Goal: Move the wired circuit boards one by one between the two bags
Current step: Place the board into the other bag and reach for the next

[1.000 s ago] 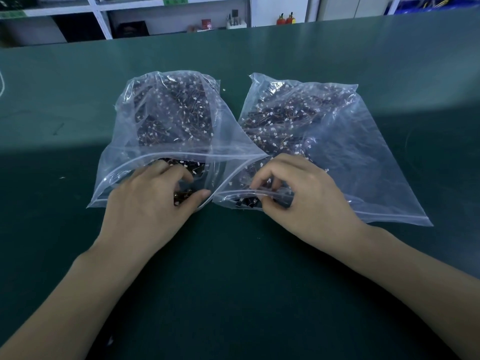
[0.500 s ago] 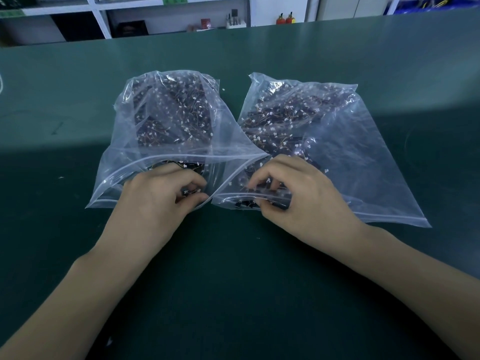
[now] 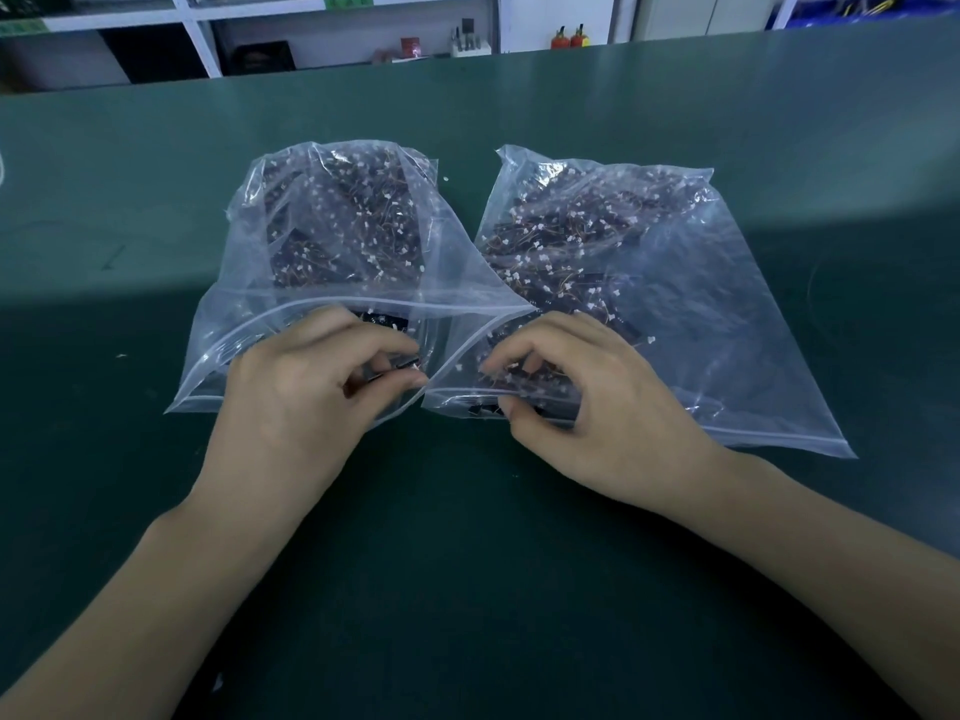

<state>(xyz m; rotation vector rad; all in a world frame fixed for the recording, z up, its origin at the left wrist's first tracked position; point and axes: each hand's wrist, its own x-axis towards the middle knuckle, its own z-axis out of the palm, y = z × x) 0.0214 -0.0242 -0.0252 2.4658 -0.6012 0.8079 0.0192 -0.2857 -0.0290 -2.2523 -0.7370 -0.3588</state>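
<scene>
Two clear zip bags lie side by side on the green bench (image 3: 519, 589), mouths toward the person, and both hands are busy at the openings. The left bag (image 3: 270, 314) is stuffed with dark wired circuit boards (image 3: 358, 220), their little white connectors showing through the plastic, and its zip edge overlaps the near corner of the right bag (image 3: 727, 324), which carries its own heap of the same boards.

The left hand (image 3: 306, 402) sits at the mouth of the left bag, fingers curled in, thumb and fingertips pinched on a small dark board (image 3: 402, 365) right at the opening (only a sliver of it shows between the fingers). The right hand (image 3: 587, 407) is at the mouth of the right bag, fingers curled over the top layer of plastic and thumb tucked below at the zip edge; whether it is pinching the bag's edge alone or a board inside it, I cannot tell.

Both forearms come in low across the bench from the near side. Beyond the far edge of the bench stand white shelves (image 3: 197, 44) holding a dark box, a red item and two small orange-red bottles (image 3: 569, 37), all too small to make out further.
</scene>
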